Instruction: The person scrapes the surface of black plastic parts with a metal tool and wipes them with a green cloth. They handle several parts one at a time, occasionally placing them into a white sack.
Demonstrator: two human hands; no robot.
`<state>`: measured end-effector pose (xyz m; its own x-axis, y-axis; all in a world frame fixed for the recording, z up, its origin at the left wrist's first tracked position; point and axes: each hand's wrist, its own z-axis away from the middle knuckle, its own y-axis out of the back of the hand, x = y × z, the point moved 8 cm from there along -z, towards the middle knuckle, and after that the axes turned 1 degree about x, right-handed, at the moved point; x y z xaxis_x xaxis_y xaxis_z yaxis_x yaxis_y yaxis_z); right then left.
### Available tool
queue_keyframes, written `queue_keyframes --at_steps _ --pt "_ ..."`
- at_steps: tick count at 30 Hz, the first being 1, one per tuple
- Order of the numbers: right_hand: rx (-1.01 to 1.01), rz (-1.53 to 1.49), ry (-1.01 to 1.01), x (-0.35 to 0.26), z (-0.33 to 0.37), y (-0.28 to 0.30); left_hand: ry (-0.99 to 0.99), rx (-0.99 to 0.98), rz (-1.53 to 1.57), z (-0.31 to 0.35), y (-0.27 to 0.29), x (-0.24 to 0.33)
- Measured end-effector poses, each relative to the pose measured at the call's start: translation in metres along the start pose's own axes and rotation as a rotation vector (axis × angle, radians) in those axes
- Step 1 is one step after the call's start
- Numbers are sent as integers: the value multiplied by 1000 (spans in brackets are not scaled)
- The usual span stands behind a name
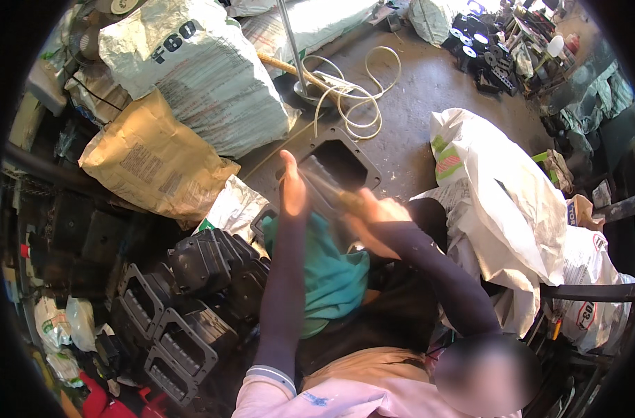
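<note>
A black plastic housing [372,171] with a flanged rim and an open rectangular middle is held out in front of my lap. My left hand [294,189] is closed on its left side, thumb pointing up. In my right hand [385,221] is a hand tool [351,202] with a tan handle. Its thin front part reaches across the housing toward my left hand, smeared by motion, so its exact kind is unclear. Under the forearms, a teal cloth [324,279] drapes over my lap.
Several similar black housings [185,341] are piled at my left. White sacks [498,195] stand at right, a large white sack [199,76] and a brown paper bag [153,153] at far left. A pale coiled cord [380,90] lies on the floor near a metal pole [289,42]. Black parts [470,52] are heaped far right.
</note>
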<state>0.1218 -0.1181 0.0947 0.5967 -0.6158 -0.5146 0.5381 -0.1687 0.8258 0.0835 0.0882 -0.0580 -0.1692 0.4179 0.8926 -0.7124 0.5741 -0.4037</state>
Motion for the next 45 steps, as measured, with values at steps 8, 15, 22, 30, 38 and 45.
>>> queue_keyframes --at_steps 8,15,22,30,38,45 --pt "109 101 -125 36 20 23 -140 235 -160 11 12 31" --pt "112 75 -84 54 44 17 -276 361 -325 38 -3 60" --pt "27 61 -33 44 51 1 -201 402 -358 38 7 56" --pt "48 -182 89 15 67 0 291 129 524 14 18 5" --pt "98 -362 161 -15 52 30 422 -335 915 24 -1 14" --pt "88 -379 95 -15 55 51 705 -651 1351 41 -21 26"
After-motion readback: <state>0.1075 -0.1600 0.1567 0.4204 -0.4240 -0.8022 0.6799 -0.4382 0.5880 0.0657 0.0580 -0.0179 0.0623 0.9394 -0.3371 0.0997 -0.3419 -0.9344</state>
